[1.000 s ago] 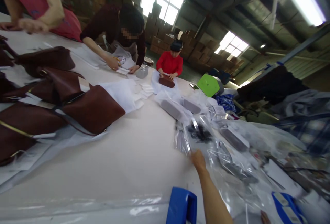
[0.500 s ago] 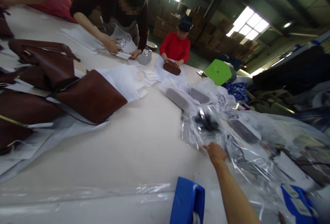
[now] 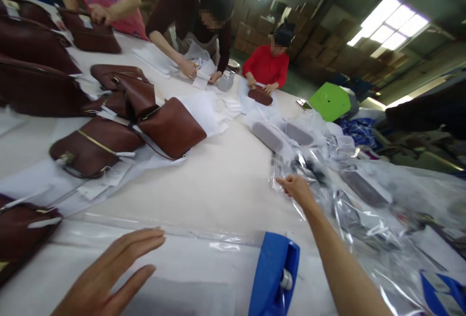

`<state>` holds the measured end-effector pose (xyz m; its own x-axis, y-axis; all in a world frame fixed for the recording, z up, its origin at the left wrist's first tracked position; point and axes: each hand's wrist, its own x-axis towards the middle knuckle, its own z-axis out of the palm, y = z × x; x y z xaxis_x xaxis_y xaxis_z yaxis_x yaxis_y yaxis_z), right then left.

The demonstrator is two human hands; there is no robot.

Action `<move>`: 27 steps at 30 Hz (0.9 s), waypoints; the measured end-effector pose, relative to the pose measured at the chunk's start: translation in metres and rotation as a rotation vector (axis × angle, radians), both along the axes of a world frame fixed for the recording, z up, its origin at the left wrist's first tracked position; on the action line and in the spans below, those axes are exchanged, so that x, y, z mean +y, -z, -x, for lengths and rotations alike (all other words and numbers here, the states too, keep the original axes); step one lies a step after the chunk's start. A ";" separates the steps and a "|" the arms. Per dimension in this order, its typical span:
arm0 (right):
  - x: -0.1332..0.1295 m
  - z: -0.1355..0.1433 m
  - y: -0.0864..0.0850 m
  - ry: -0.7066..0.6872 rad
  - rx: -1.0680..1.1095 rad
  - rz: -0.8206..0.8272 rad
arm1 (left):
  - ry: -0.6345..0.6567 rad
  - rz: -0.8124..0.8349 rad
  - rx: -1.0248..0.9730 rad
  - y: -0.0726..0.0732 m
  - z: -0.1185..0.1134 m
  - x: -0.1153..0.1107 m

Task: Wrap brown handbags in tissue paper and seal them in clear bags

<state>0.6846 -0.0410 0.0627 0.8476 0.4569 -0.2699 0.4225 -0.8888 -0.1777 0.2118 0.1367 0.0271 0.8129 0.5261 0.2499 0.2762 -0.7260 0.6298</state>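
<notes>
My left hand (image 3: 120,270) is over the near edge of the table, its fingers stretched out and thumb apart, holding nothing. Below it lies clear plastic sheeting (image 3: 189,291). My right hand (image 3: 296,189) reaches out to the right side, fingers curled at the edge of a clear plastic bag (image 3: 274,168). Thumb and forefinger look pinched on that edge, though the contact is small and blurred. Just beyond the hand, dark items (image 3: 309,166) show through the plastic. Between my arms stands a blue tape dispenser (image 3: 267,272).
Brown leather handbags (image 3: 174,126) with white tags and paper cover the left side. Wrapped grey pads (image 3: 267,135) and more clear plastic (image 3: 371,224) crowd the right. Across the table, co-workers handle handbags and white paper; one wears a red top (image 3: 267,66). A green stool top (image 3: 329,102) stands beyond.
My left hand has come into view at the lower left. My right hand has shifted slightly up and left along the plastic. The view has swung left, showing more handbags.
</notes>
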 end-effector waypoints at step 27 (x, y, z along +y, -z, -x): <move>0.039 0.225 0.080 -0.655 0.293 -0.018 | -0.113 0.539 0.514 0.064 -0.022 0.092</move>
<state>0.4592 -0.0024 -0.0176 0.2916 0.8533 -0.4323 0.8009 -0.4649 -0.3774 0.2340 0.2289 -0.0371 0.6912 0.5554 -0.4624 0.6861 -0.3035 0.6612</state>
